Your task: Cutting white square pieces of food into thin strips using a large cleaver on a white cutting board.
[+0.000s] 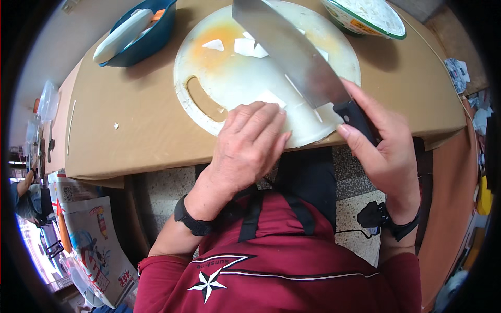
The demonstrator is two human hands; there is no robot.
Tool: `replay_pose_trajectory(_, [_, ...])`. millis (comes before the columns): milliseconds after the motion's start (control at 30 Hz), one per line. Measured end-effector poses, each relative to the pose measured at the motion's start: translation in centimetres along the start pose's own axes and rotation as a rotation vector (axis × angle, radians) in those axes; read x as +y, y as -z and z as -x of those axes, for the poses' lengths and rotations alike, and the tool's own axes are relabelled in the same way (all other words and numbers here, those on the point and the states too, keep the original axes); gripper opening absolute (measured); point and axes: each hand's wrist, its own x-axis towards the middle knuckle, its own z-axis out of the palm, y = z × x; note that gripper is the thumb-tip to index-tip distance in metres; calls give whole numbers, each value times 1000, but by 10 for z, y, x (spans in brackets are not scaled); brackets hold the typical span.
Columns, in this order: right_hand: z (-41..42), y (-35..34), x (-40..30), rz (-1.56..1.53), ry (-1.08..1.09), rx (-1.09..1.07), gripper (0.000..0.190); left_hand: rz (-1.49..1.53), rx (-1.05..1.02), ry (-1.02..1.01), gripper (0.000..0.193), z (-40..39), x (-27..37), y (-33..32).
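Observation:
A cleaver (291, 51) with a black handle is in my right hand (381, 137), its broad blade slanting over the round white plastic cutting board (250, 84). My left hand (250, 141) rests at the board's near edge, fingers bent together, against a flat white slice (271, 98) of what looks like peeled radish. Thin white slivers lie beside the blade. Farther up the board are several white cut pieces (244, 46), some partly hidden by the blade. Orange stains mark the board's surface.
A blue plastic basin (156, 43) at the upper left holds a long peeled white radish (124, 36) and something orange. At the upper right stands a green-rimmed bowl (366, 19) of white shreds. Cardboard (129, 129) covers the table. Another person (33, 195) is at the far left.

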Motion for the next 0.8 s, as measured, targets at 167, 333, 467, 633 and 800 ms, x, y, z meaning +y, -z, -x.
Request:
replay_pose_trajectory(167, [2,-7,-4,43,39,-75,53,-30,3,86,39,1,-1,0])
replay_pose_trajectory(333, [1,-10,-5,121,120,-104,51,-25,-9,111,41,2,-2,-4])
replay_pose_trajectory(467, [2,-10,-8,186,112,-133,55,-19,-17,120,41,1,-2,-5])
replay_pose_trajectory(633, [3,-7,-18,314,99,-214,56,-15,-13,126,40,1,-2,-5])
replay_pose_trajectory(800, [9,-15,-26,559,121,-295,61,-32,-29,115,40,2,-1,-3])
